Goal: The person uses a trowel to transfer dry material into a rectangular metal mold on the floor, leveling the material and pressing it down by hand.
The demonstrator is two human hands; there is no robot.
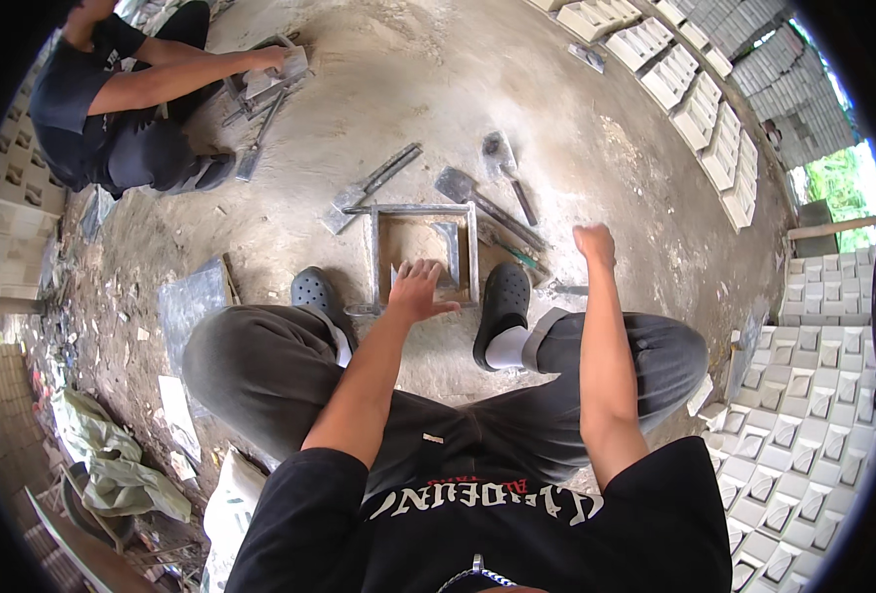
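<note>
Far left: a co-worker in dark clothes (131,153) crouches, one hand on a grey, flat-topped piece (292,67). Nearer my side, a smooth, blue-grey flat sheet (196,296) lies on gritty floor.

Centre: the left hand (416,292) is over the near side of a grey, straight-walled rectangular frame (375,252), fingers spread, gripping nothing I can see; contact unclear. The frame sits on the floor between the feet. Inside: tan, fine-looking material (408,237) and a dark, angled piece (452,247). My reading: frame placed, work partway, since no finished block shows in it and the filling sits below the rim.

Just beyond and right: a broad-bladed, powder-dusted trowel (458,186), laid down.

Right hand (594,244): raised, fingers curled inward; cannot tell whether it pinches anything.

Far right: pale, matte slotted blocks (670,74) in rows, apparently finished, and stacked, pale relief-faced blocks (803,395), crisp-edged.
</note>
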